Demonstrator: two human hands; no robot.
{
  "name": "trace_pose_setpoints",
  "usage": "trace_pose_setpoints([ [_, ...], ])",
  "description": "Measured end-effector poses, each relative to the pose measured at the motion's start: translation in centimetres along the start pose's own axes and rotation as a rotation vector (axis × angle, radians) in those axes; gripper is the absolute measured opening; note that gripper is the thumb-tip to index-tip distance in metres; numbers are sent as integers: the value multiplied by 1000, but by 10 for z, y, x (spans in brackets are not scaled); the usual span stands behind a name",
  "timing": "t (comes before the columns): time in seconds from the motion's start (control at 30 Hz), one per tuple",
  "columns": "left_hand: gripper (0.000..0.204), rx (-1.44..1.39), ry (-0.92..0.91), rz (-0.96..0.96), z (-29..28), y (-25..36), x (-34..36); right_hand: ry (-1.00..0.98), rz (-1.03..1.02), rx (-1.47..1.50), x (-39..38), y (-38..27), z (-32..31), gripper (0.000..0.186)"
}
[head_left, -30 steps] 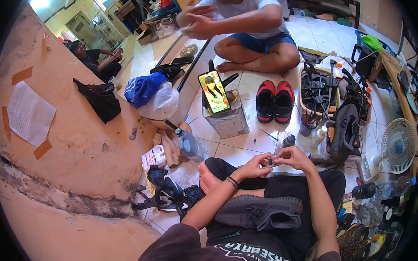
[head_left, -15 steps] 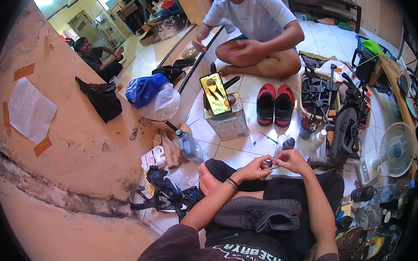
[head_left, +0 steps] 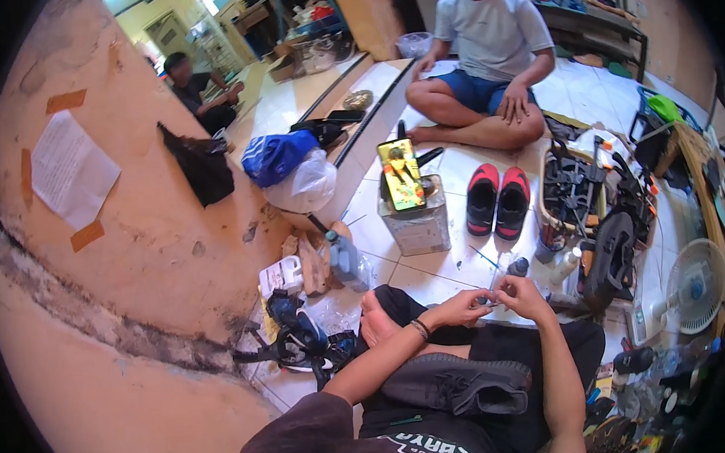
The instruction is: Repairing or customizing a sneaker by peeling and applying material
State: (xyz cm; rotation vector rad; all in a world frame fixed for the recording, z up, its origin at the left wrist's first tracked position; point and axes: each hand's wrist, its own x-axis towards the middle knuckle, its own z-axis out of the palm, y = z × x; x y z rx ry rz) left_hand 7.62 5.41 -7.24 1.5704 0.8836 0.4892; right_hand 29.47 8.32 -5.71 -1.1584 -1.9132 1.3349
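Observation:
Above my lap, my left hand (head_left: 457, 308) and my right hand (head_left: 520, 297) meet with their fingertips almost touching. Both are closed in a pinch around something small and dark that I cannot make out. A dark grey knit shoe (head_left: 436, 377) with laces lies on its side across my lap, below my forearms. Close to its sole rests a small green thing (head_left: 407, 419) on my dark clothing. Just beyond my right hand stands a small dark-capped bottle (head_left: 518, 267).
A phone (head_left: 402, 175) leans on a square tin (head_left: 416, 228); red-and-black shoes (head_left: 498, 203) sit beside it. A person (head_left: 496, 39) sits opposite. At right are a full basket (head_left: 551, 200), a dark shoe (head_left: 610, 250) and a fan (head_left: 695, 285); at left, a jug (head_left: 344, 260) and sandals (head_left: 302, 332).
My view has swung, so the scene sits further right and lower. A thin pale strip by my left fingers no longer shows. The person opposite has brought a hand down onto the knee.

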Motion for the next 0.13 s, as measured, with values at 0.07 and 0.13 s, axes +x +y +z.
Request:
trace_pose_setpoints([
  [0.07, 26, 15, -3, 35, 1, -8, 5, 31, -12, -159, -3, -6, -9, 25],
  [0.13, 31, 10, -39, -38, -2, -18, 7, 139, -260, -135, 3, 12, -9, 30],
])
